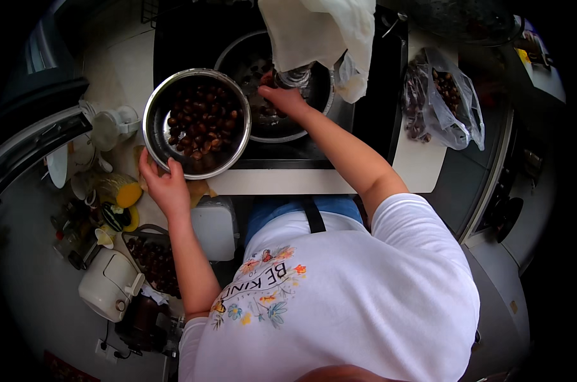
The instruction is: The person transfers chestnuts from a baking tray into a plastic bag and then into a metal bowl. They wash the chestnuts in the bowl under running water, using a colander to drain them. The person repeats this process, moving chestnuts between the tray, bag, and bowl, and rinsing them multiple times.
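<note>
My left hand (166, 184) grips the near left rim of a steel bowl (244, 138) that holds many brown chestnuts (204, 122), and it tilts slightly over the counter edge and sink. Behind and to the right, a second round metal basin (288, 138) sits in the dark sink with water and a few dark chestnuts (268, 111) in it. My right hand (281, 95) reaches into this basin beneath the faucet (295, 76); its fingertips are partly hidden, so what they hold cannot be told. A white cloth (307, 33) hangs over the faucet.
A clear plastic bag of chestnuts (443, 100) lies on the right counter (417, 167). At left stand a lidded jar (107, 130), a cut yellow squash (126, 193), a tray of chestnuts (154, 262) and a cream appliance (107, 284). A white bin (214, 229) is below the counter.
</note>
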`<action>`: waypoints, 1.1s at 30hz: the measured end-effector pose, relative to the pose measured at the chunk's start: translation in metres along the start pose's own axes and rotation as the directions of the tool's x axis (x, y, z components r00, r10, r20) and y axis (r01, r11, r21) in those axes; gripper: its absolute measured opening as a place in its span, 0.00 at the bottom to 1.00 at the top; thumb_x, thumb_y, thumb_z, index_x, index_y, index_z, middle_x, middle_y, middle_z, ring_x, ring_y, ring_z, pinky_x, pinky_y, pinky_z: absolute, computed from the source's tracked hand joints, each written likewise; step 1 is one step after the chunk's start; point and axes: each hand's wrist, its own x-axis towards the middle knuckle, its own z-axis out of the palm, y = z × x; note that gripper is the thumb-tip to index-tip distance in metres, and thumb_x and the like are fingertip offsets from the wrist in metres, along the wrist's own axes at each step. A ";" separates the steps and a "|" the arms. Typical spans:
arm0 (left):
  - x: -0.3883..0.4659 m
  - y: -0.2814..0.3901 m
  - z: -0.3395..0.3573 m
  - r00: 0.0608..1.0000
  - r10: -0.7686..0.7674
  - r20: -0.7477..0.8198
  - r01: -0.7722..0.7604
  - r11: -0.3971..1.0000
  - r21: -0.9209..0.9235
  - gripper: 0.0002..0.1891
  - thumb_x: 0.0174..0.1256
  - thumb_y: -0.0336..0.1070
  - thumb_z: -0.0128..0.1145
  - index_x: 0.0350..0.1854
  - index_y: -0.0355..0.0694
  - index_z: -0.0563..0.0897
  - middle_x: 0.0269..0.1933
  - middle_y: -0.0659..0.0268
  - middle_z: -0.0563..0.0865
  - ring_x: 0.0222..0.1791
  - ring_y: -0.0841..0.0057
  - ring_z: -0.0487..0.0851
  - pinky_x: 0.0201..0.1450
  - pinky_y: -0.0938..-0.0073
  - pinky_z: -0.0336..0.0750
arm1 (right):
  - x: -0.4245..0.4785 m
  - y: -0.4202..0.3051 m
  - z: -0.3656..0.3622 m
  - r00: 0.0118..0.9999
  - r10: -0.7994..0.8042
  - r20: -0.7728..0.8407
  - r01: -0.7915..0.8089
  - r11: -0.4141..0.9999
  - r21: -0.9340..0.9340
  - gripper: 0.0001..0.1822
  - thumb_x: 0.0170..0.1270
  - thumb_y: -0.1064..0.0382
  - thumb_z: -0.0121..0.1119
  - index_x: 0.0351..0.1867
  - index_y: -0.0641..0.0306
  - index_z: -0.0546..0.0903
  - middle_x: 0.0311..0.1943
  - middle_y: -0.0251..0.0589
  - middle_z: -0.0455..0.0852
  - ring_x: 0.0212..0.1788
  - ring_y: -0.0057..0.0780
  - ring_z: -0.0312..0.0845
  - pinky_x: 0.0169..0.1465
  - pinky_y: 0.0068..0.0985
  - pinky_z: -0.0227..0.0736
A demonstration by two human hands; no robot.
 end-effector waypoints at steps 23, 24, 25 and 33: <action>-0.003 0.007 -0.001 0.995 -0.103 -0.006 0.102 0.994 -0.044 0.29 0.64 0.21 0.50 0.67 0.36 0.58 0.59 0.53 0.75 0.51 0.73 0.79 0.49 0.76 0.77 | 0.075 0.044 0.023 0.997 -0.069 -0.039 -0.014 0.327 -0.945 0.35 0.57 0.36 0.56 0.64 0.45 0.70 0.63 0.48 0.66 0.64 0.54 0.60 0.61 0.50 0.64; -0.002 0.008 0.000 0.996 -0.084 -0.008 0.083 0.995 -0.052 0.29 0.64 0.21 0.51 0.67 0.36 0.59 0.57 0.53 0.76 0.49 0.75 0.79 0.46 0.78 0.77 | 0.074 0.064 0.031 0.993 -0.095 0.063 0.089 0.299 -0.950 0.33 0.57 0.38 0.56 0.64 0.43 0.69 0.66 0.42 0.64 0.67 0.52 0.57 0.60 0.51 0.66; -0.003 0.007 0.000 0.998 -0.069 -0.014 0.068 0.996 -0.062 0.29 0.64 0.21 0.52 0.67 0.37 0.60 0.56 0.54 0.77 0.47 0.76 0.80 0.44 0.81 0.77 | 0.069 0.073 0.040 0.981 -0.057 0.186 0.194 0.305 -0.932 0.32 0.56 0.44 0.59 0.64 0.42 0.69 0.64 0.50 0.63 0.63 0.57 0.61 0.60 0.50 0.66; -0.006 0.008 -0.001 0.995 -0.098 -0.022 0.093 0.985 -0.147 0.28 0.64 0.21 0.51 0.67 0.37 0.60 0.57 0.55 0.76 0.49 0.75 0.79 0.47 0.79 0.77 | 0.013 0.119 -0.005 0.844 0.049 0.534 0.370 0.667 -0.646 0.20 0.47 0.57 0.65 0.43 0.56 0.77 0.55 0.54 0.71 0.49 0.53 0.74 0.52 0.39 0.73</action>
